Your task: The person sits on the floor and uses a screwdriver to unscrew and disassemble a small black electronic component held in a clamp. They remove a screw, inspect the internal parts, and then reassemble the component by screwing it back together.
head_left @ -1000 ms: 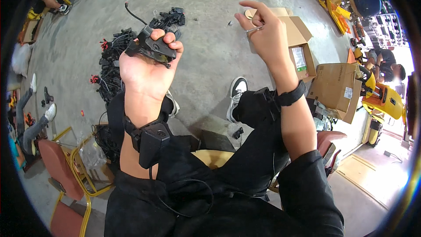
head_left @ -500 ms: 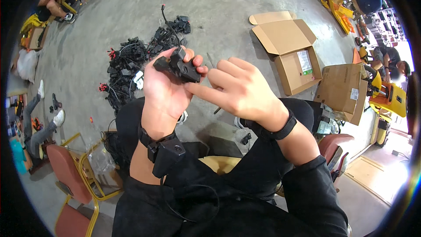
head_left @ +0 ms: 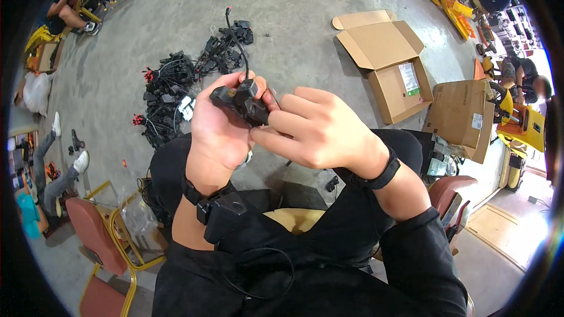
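My left hand (head_left: pixel 216 132), palm up, is wrapped round a black plastic device (head_left: pixel 241 103) with a short dark cable (head_left: pixel 236 42) rising from its top to a red tip. My right hand (head_left: pixel 314 129) is curled against the device's right side, fingers bent, holding a thin tool partly hidden behind them. A black strap circles my right wrist; a black boxy unit (head_left: pixel 222 216) is strapped to my left wrist. Beyond my hands lies a pile of black devices and cables (head_left: pixel 167 97) with some red tips.
An open flat cardboard box (head_left: pixel 376 47) and a taller carton (head_left: pixel 452 118) are at right. Reddish chairs (head_left: pixel 94 232) flank me. A plastic bag (head_left: pixel 36 91) lies left. Other people (head_left: pixel 523 79) sit at the edges among yellow equipment (head_left: pixel 520 132); someone's legs (head_left: pixel 53 182) extend at left.
My right hand has come down and leftward from beside the cardboard box onto the device. My left hand has shifted right and down and turned the device.
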Demonstrator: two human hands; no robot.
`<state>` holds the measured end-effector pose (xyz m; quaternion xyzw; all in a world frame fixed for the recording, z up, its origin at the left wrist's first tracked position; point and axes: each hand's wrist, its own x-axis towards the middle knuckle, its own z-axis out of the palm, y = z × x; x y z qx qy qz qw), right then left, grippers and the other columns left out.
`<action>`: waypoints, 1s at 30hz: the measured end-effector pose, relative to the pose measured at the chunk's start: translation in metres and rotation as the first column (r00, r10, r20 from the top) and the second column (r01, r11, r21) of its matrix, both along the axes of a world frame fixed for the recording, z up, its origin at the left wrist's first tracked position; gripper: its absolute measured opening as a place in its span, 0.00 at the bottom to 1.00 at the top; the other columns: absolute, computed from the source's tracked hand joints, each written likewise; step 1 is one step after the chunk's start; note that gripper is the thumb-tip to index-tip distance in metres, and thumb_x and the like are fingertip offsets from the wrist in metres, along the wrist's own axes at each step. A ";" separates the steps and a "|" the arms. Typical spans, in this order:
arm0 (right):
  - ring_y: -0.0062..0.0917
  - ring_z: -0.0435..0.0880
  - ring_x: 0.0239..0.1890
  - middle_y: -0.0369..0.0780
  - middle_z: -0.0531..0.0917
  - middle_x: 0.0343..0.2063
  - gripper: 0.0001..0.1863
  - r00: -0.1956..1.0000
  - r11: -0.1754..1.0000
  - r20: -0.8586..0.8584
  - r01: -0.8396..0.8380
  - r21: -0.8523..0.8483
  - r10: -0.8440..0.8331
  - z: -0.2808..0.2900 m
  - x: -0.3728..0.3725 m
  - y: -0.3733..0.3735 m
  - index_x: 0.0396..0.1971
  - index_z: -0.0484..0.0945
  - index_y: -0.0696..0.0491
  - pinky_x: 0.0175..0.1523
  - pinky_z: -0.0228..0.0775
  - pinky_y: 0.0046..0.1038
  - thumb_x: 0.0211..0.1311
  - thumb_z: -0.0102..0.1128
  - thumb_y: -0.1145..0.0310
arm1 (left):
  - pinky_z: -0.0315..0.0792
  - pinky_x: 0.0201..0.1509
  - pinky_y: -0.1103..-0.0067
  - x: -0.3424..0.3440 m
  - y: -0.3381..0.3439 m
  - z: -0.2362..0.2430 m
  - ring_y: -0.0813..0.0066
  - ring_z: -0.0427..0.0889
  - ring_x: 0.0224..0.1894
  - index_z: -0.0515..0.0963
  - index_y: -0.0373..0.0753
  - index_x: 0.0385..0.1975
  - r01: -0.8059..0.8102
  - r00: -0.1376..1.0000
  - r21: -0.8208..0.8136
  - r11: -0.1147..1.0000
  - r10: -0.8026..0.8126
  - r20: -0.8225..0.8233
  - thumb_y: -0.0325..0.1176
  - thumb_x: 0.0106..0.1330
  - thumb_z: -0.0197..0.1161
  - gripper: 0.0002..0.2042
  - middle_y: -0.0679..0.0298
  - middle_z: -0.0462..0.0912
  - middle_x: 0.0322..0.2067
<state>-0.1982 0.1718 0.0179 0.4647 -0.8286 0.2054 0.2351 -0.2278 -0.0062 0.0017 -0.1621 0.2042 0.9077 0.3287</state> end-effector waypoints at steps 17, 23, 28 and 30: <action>0.19 0.71 0.23 0.30 0.68 0.19 0.10 0.997 0.999 0.080 -0.006 0.032 0.003 -0.017 0.035 -0.009 0.29 0.82 0.52 0.26 0.59 0.21 0.41 0.64 0.71 | 0.70 0.43 0.75 0.027 -0.007 -0.013 0.65 0.75 0.33 0.67 0.40 0.26 0.171 0.983 -0.085 0.982 -0.165 0.080 0.37 0.70 0.47 0.11 0.62 0.73 0.23; 0.17 0.67 0.19 0.29 0.65 0.17 0.10 0.989 0.989 0.024 -0.149 0.010 0.149 -0.005 0.045 -0.005 0.30 0.83 0.56 0.23 0.56 0.20 0.43 0.67 0.72 | 0.67 0.43 0.73 0.035 -0.012 -0.018 0.66 0.72 0.32 0.67 0.41 0.27 0.151 0.986 -0.074 0.986 -0.146 0.079 0.37 0.69 0.47 0.10 0.63 0.71 0.22; 0.14 0.60 0.15 0.27 0.60 0.14 0.06 0.979 0.966 -0.052 -0.201 -0.162 0.195 0.003 0.059 -0.007 0.28 0.83 0.56 0.20 0.48 0.19 0.49 0.72 0.75 | 0.61 0.41 0.73 0.017 -0.035 -0.013 0.70 0.63 0.31 0.66 0.40 0.28 0.022 1.000 0.030 0.999 -0.021 -0.017 0.35 0.69 0.45 0.09 0.65 0.65 0.21; 0.13 0.60 0.15 0.26 0.59 0.14 0.07 0.977 0.958 -0.059 -0.211 -0.196 0.203 0.009 0.054 -0.002 0.29 0.84 0.56 0.20 0.46 0.19 0.48 0.73 0.76 | 0.60 0.41 0.74 0.013 -0.040 -0.004 0.71 0.62 0.32 0.66 0.40 0.27 -0.088 0.996 -0.039 0.995 0.088 -0.002 0.34 0.69 0.44 0.09 0.65 0.64 0.21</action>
